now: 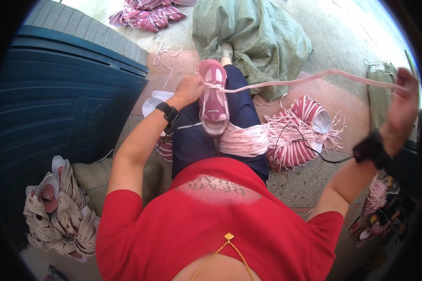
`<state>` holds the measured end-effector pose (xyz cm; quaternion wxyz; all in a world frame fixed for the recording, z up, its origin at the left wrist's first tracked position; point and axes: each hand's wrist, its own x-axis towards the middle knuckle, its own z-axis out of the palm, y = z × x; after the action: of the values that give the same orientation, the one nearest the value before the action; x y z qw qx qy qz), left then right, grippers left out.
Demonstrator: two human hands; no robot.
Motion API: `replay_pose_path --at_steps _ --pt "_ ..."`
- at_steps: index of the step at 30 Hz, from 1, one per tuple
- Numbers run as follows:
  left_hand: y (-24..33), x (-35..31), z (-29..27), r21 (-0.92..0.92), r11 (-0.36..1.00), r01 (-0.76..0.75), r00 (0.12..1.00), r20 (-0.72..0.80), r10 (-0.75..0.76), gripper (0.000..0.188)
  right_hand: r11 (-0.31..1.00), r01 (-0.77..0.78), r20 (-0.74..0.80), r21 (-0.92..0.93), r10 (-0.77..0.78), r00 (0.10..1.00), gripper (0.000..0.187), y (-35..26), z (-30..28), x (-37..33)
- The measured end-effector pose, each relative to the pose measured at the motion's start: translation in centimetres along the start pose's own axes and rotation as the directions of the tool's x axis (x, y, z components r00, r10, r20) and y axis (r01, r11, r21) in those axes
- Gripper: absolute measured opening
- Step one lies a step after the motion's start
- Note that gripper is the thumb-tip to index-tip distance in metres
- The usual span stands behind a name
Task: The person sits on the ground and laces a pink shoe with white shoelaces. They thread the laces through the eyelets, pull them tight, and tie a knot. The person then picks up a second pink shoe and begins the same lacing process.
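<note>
A pink and white shoe (214,104) lies along my lap, its opening toward me. My left hand (189,89) is closed at the shoe's left edge, beside the lacing; what exactly its fingers pinch is partly hidden. From the lacing a pale pink shoelace (286,83) stretches far to the right. Its other end is in my raised right hand (402,105), slightly blurred and closed around it. Across my right thigh rests a thick bundle of pale pink laces (243,140).
Right of my leg sits a pile of striped pink shoe parts (293,140). A green sack (253,42) stands ahead, and more pink pieces (147,14) lie beyond. At left are a blue door (65,93) and a heap of beige shoe uppers (61,210). A dark cord (323,159) hangs near my right wrist.
</note>
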<state>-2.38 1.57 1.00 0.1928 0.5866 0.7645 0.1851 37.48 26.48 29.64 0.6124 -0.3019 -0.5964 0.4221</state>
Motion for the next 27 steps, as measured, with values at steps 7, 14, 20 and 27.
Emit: replay_pose_path --at_steps 7,14,20,27 --pt "1.8 0.1 0.8 -0.187 0.979 0.074 0.995 -0.059 -0.087 0.021 0.551 -0.778 0.602 -0.302 0.743 0.293 0.021 18.8 17.1 -18.5" --pt "3.8 3.8 1.7 0.220 0.971 0.089 0.956 0.256 -0.145 0.027 0.522 -0.457 0.559 -0.720 0.826 0.064 0.029 23.9 18.9 -24.7" --pt "3.2 3.8 1.9 0.318 0.925 -0.209 0.967 0.206 0.148 0.024 0.654 -0.346 0.573 -0.673 0.757 0.315 0.040 23.1 16.9 -26.3" --pt "3.3 4.4 0.1 0.233 0.972 -0.032 0.940 0.337 -0.050 0.024 0.696 -0.299 0.611 -0.652 0.717 0.335 0.042 21.9 18.6 -26.9"
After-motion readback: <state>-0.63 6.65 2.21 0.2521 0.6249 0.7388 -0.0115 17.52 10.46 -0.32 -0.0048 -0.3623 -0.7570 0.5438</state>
